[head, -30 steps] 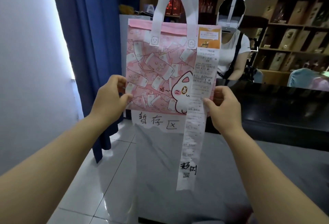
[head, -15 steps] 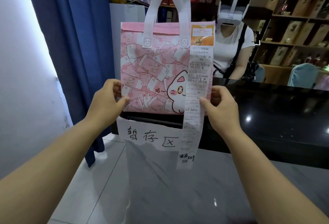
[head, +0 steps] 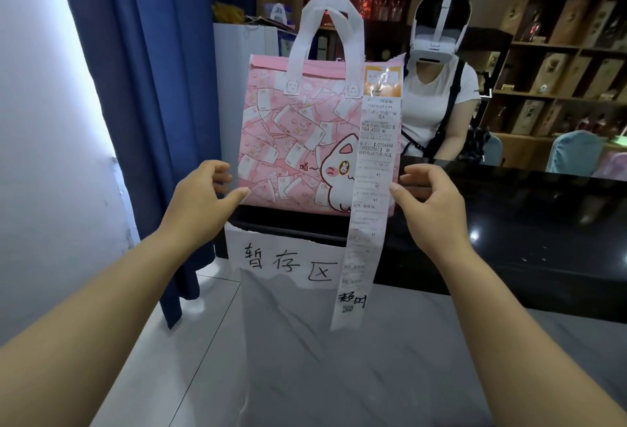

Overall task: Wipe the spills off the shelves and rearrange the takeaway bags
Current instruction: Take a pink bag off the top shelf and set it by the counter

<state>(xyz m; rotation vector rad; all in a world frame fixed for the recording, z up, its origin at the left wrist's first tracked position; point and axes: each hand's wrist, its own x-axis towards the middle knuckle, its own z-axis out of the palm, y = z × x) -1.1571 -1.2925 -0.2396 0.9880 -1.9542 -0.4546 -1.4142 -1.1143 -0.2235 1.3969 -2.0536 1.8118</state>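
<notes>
1. The pink takeaway bag (head: 291,141) stands upright on the near edge of the black counter (head: 509,223). Its flat cat-print face is towards me and its white handles (head: 325,29) stick straight up.
2. The key relation: the bag is dead ahead, sitting right between the two hands. Its long axis runs vertical, so the hands bracket it at the bottom rather than along its length.
3. The left hand (head: 200,195) is at the lower left corner, thumb tip on the front face and fingers curved just beside the edge. The right hand (head: 431,202) mirrors it at the lower right corner.
4. Honestly I can't tell if either hand is actually pinching the bag or only touching it. The fingers look loosely curved, but the bag's sides are hidden from here.
5. Neither hand looks nearer, so I'd say whatever comes next is a two-handed job.
6. A long receipt (head: 373,189) is stuck near the bag's top right. It hangs down past the counter edge, crossing a handwritten paper sign (head: 285,260) taped there. The right thumb sits right on its edge, so I'd watch that strip for snagging if the bag gets shifted.
7. A person (head: 437,97) sits at the far side of the counter, and a blue curtain (head: 152,87) hangs to the left.
</notes>
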